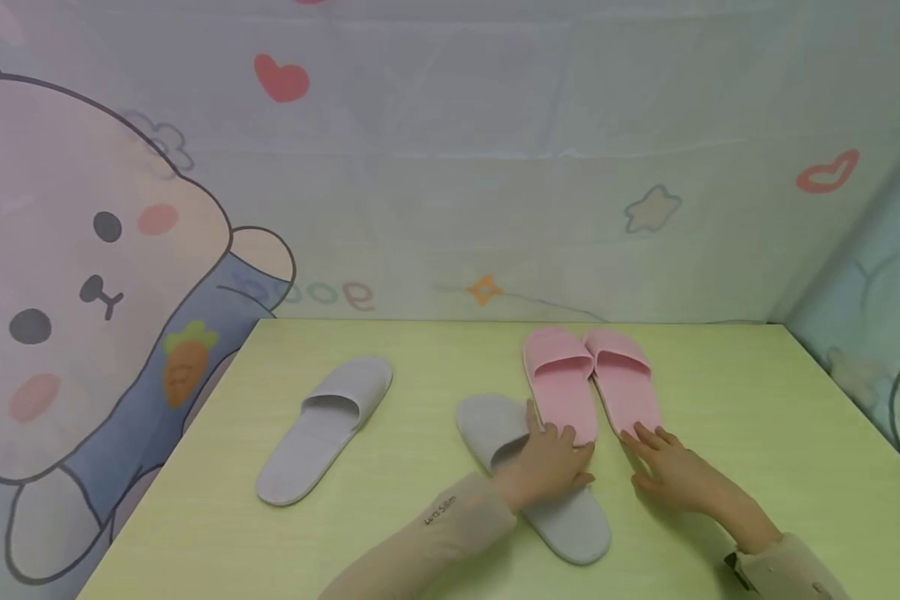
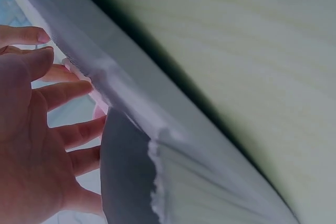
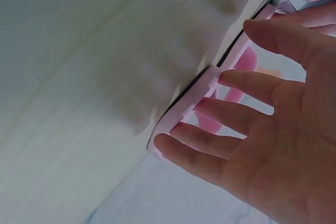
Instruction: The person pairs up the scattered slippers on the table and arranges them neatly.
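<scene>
Two pink slippers lie side by side toward the back of the table, toes pointing to the wall: a left one point(image 1: 565, 398) and a right one point(image 1: 630, 398). My left hand point(image 1: 543, 467) reaches across a grey slipper point(image 1: 573, 525), its spread fingertips at the heel of the left pink slipper. That hand and sleeve hide the middle of the grey slipper. At the heel of the right pink slipper are the fingertips of my right hand point(image 1: 678, 475), fingers extended. The right wrist view shows the right hand's outstretched fingers along the pink sole edge point(image 3: 184, 103).
A second grey slipper point(image 1: 307, 454) lies angled on the left of the pale green table point(image 1: 195, 533). Behind the table's back edge hangs a printed cloth point(image 1: 450, 167) with a cartoon bear, hearts and stars. More cloth point(image 1: 885, 275) hangs along the right side.
</scene>
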Demonstrator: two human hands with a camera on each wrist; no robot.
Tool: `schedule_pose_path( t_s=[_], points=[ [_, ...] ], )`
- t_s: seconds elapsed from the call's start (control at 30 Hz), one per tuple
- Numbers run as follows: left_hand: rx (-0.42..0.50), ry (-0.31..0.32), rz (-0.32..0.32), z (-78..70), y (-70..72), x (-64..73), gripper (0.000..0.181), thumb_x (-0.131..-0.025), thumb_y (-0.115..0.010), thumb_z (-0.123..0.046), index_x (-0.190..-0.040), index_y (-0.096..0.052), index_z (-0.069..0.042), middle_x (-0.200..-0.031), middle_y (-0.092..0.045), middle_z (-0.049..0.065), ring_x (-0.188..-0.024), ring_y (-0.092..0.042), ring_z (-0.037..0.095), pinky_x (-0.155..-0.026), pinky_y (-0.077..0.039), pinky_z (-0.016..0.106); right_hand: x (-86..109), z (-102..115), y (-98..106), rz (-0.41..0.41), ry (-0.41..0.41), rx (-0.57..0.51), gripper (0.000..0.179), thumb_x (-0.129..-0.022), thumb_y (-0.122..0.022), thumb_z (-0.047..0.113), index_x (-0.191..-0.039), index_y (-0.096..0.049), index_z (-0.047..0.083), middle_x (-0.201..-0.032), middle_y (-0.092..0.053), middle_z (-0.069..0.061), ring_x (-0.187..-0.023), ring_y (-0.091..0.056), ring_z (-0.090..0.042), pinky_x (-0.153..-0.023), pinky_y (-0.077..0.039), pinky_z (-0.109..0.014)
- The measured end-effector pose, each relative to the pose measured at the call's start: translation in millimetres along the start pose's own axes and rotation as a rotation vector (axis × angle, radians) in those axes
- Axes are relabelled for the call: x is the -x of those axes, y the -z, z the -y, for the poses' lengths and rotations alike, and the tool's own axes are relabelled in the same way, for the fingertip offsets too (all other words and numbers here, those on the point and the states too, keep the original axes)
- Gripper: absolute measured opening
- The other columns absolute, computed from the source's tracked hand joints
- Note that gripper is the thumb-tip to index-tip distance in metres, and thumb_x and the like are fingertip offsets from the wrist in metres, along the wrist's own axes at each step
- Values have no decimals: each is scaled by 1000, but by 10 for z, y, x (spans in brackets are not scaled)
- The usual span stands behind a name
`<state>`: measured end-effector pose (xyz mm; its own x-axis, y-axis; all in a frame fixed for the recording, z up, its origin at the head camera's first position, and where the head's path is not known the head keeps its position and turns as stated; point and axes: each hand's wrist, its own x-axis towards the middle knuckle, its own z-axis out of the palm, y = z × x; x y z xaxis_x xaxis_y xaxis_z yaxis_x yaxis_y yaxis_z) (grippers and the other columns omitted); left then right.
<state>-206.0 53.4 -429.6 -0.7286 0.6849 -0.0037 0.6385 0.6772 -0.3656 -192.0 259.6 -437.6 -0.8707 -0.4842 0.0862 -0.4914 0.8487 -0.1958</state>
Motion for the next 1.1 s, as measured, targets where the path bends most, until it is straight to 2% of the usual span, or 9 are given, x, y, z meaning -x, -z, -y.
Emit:
schedule_pose_path(
  t_s=[0.23,0.43,0.53,0.77,1.03,1.1],
  points=[
    [-78,2,-49,9,-3,-21,43,-90,-32,-54,-126,-47,-35,-108,-59,-6,-96,-59,17,-98,-30,57,-14,3,2,-10,-8,14,52,-78,-63,17,-122,-49,-5,-125,-44,-34,-109,-42,-55,-88,-37,-59],
    [-30,12,-18,43,-27,-75,42,-90,-35,-52,-127,-45,-35,-113,-58,-6,-102,-57,20,-100,-28,55,-25,-9,-14,-20,-24,38,53,-77,-65,18,-122,-49,-4,-124,-45,-34,-107,-43,-55,-85,-40,-58],
    [-23,6,-9,64,-21,-79,42,-90,-36,-51,-128,-45,-35,-113,-57,-5,-103,-57,21,-99,-32,51,-36,-12,-20,-25,-25,52,53,-77,-65,18,-122,-49,-4,-124,-46,-33,-106,-44,-55,-84,-40,-59],
    [9,-7,18,95,-13,-86,41,-91,-36,-50,-126,-47,-32,-111,-56,-3,-98,-56,20,-92,-37,40,-79,-34,-15,-16,13,66,52,-78,-64,18,-122,-49,-6,-123,-46,-34,-109,-45,-51,-91,-35,-58],
    [-15,-24,-6,116,-34,-119,38,-91,-37,-49,-121,-50,-31,-106,-58,-4,-96,-58,18,-91,-41,38,-113,-60,-21,-1,24,78,53,-78,-64,19,-122,-49,-6,-122,-46,-35,-107,-47,-52,-90,-36,-58],
    [4,-20,0,121,-34,-129,37,-91,-38,-49,-121,-50,-31,-107,-58,-4,-97,-58,19,-91,-41,40,-120,-63,-18,-1,24,75,53,-77,-64,18,-122,-49,-7,-122,-46,-35,-107,-47,-52,-90,-36,-58]
  ],
)
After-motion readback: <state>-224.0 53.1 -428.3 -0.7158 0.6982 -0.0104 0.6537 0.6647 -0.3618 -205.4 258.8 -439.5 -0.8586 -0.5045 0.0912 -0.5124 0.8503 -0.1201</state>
